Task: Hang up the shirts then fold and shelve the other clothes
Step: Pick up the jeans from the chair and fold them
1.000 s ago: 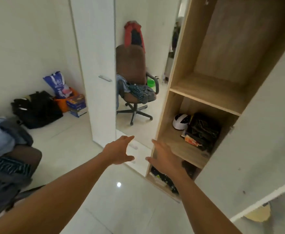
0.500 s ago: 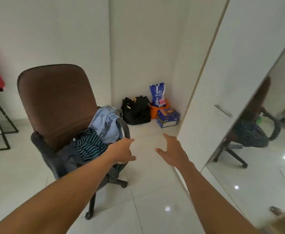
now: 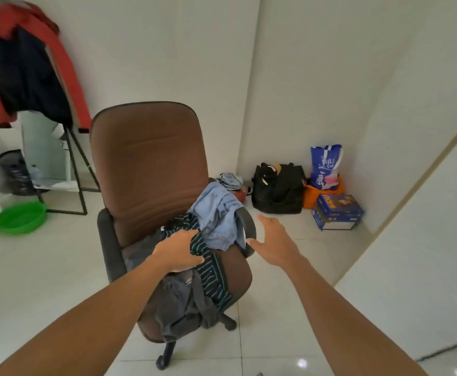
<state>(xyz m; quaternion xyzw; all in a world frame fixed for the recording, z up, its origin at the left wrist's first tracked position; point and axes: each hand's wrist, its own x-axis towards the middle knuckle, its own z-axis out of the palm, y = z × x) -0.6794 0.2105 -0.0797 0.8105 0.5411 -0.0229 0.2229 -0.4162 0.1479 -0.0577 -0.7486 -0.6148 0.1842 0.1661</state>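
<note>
The brown office chair (image 3: 151, 169) sits on castors (image 3: 162, 360) on a glossy tile floor (image 3: 45, 280), so a hard tug may roll it. The grey garment (image 3: 181, 305) hanging off the seat front and the light blue garment (image 3: 216, 213) by the armrest (image 3: 249, 232) overlap the striped shirt (image 3: 213, 278) and could drop to the floor. The left hand (image 3: 177, 251) clutches that shirt; the right hand (image 3: 274, 245) hovers nearby, spread and empty.

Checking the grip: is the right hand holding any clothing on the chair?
No: the right hand is open beside the armrest; only the left hand grips the striped garment.
</note>
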